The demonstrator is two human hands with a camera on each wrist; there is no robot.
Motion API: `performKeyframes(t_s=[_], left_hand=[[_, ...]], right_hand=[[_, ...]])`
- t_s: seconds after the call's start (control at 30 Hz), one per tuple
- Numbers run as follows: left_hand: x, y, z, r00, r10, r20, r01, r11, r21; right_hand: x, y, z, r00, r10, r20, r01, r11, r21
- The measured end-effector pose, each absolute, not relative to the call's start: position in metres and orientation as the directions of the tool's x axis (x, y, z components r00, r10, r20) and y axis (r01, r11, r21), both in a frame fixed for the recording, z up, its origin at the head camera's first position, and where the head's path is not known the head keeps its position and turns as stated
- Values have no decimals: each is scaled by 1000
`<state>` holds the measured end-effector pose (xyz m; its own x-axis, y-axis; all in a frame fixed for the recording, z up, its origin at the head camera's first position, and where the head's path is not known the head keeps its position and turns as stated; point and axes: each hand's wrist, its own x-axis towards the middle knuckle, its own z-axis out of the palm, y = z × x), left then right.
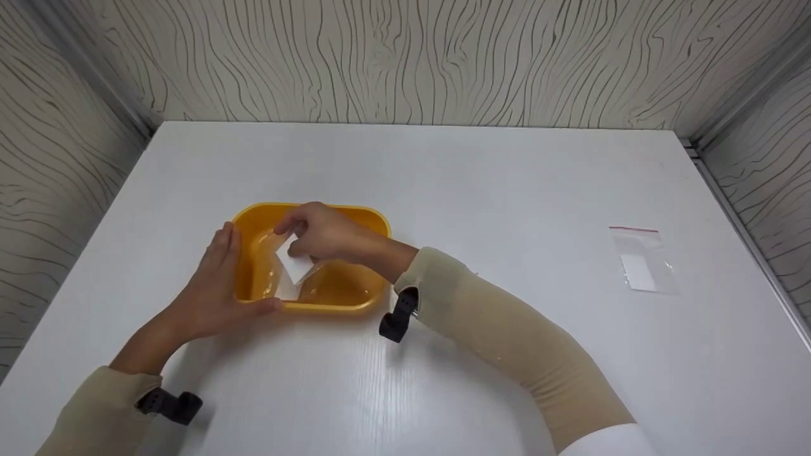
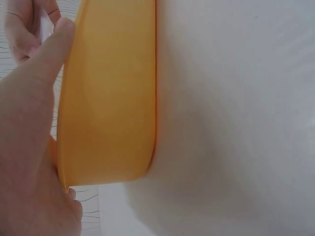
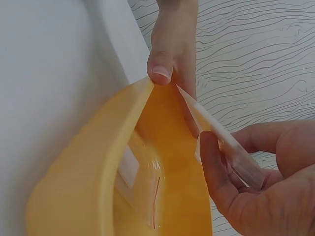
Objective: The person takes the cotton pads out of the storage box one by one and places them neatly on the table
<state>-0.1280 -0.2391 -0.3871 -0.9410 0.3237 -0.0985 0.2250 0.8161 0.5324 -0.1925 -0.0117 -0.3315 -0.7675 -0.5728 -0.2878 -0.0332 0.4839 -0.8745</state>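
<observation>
An orange plastic tub [image 1: 342, 308] stands on the white table. My left hand [image 1: 212, 288] rests against its near left corner, fingers along the left side and thumb stretched over the near rim. Above the tub's inside, my right hand [image 1: 326, 233] pinches a small clear bag with a white card [image 1: 296, 261] between thumb and fingers. The right wrist view shows this bag [image 3: 221, 132] tilted over the rim. Lower in the tub lies another clear zip bag [image 3: 156, 196] with a red seal line and a white piece in it.
Far to the right on the table [image 1: 494, 190] lies a flat clear zip bag [image 1: 640, 263] with a red top strip and a white card. Panels with a wood-line pattern [image 1: 412, 63] rise behind the table and at both sides.
</observation>
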Motion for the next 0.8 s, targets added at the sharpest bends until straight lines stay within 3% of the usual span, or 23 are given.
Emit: performKeyframes(t_s=[0.8], left_hand=[[-128,-239,-388,-942,319,-105,218,818,532]], right_hand=[[-192,8,-329,-762,-585,-278,-35,465,-885]])
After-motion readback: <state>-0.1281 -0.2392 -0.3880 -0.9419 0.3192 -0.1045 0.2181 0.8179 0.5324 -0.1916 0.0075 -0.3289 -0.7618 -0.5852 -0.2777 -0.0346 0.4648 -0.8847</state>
